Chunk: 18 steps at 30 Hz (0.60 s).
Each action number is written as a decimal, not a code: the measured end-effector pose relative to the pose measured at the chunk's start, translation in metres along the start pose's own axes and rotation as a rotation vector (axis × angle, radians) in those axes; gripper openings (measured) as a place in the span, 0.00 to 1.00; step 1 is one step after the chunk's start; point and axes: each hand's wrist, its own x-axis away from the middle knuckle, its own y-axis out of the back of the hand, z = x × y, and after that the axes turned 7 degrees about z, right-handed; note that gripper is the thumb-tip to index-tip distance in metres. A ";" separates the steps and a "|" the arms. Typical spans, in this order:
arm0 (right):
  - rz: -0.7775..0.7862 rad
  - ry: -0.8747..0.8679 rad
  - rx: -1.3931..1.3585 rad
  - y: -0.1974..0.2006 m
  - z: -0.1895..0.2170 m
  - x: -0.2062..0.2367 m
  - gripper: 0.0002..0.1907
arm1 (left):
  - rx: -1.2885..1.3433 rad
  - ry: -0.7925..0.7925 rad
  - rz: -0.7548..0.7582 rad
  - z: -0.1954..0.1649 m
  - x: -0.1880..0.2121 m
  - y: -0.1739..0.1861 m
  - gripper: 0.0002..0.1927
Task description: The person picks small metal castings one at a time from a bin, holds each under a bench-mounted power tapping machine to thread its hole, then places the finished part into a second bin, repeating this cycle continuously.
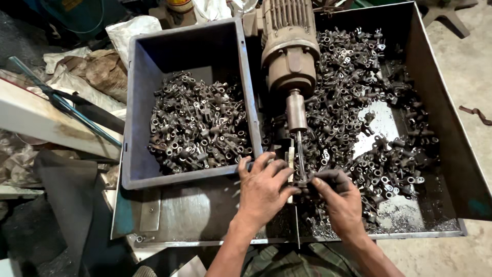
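Workshop: motor spindle, bins w/ metal parts.

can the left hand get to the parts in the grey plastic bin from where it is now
Probably yes. The left hand rests just outside the near right corner of the grey bin, which is open-topped, and the metal parts lie heaped and uncovered. Only the low bin wall stands between them; nothing else blocks the way.

Dull, oily metal parts fill a matt grey plastic bin beside a scuffed steel tray.
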 end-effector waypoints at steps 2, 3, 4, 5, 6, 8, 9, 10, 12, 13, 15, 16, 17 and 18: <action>0.047 0.178 0.191 -0.002 -0.001 0.002 0.09 | -0.013 -0.007 -0.016 0.000 0.001 0.000 0.22; 0.071 0.267 0.286 -0.003 -0.001 0.003 0.10 | -0.024 -0.011 -0.026 -0.001 0.001 -0.001 0.22; 0.048 0.260 0.366 -0.004 -0.001 0.003 0.10 | -0.037 -0.016 -0.038 -0.002 0.002 -0.001 0.22; 0.026 0.251 0.445 -0.004 0.001 0.003 0.10 | -0.050 -0.019 -0.047 -0.003 0.002 -0.001 0.22; 0.004 0.239 0.526 -0.005 0.002 0.003 0.11 | -0.052 -0.014 -0.047 -0.005 0.002 -0.001 0.23; 0.042 0.412 0.727 -0.003 0.008 0.000 0.11 | -0.059 -0.004 -0.049 -0.009 0.001 -0.002 0.25; 0.063 0.499 0.827 -0.002 0.011 -0.002 0.11 | -0.062 0.007 -0.045 -0.010 0.000 -0.002 0.25; 0.095 0.559 0.844 -0.003 0.012 -0.004 0.11 | -0.063 0.016 -0.039 -0.011 0.000 -0.001 0.26; 0.158 0.681 0.881 -0.002 0.015 -0.006 0.12 | -0.042 0.025 -0.026 -0.013 -0.002 0.002 0.27; 0.126 0.512 0.818 -0.002 0.016 -0.006 0.15 | -0.020 0.027 -0.018 -0.012 -0.003 0.003 0.28; 0.064 0.182 0.682 -0.001 0.015 -0.003 0.22 | 0.042 0.026 -0.019 -0.011 -0.003 0.006 0.27; 0.081 0.186 0.719 0.002 0.015 -0.002 0.22 | 0.083 0.021 -0.028 -0.011 -0.002 0.007 0.26; 0.098 0.190 0.755 0.006 0.015 0.000 0.21 | 0.123 0.016 -0.037 -0.011 -0.001 0.007 0.25; 0.118 0.193 0.793 0.009 0.014 0.001 0.21 | 0.123 0.018 -0.052 -0.011 -0.001 0.007 0.22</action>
